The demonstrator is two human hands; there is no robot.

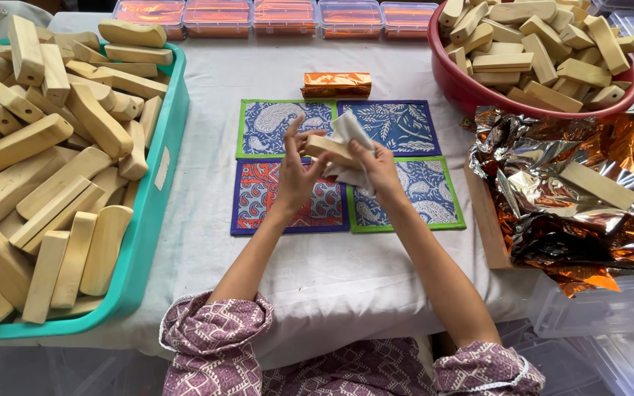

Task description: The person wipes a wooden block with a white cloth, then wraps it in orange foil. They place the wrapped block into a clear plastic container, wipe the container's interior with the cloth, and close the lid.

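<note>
At the centre of the frame, the left hand [296, 170] grips a wooden block [329, 150], its long axis running left-right. The right hand [376, 167], just beside, presses a white cloth [350, 139] against it.

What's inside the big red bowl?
The red bowl is heaped with pale wooden blocks, rounded at one end, piled above its rim. The bottom of the bowl and anything beneath the pile is covered, and the bowl's far edge runs out of view.
</note>
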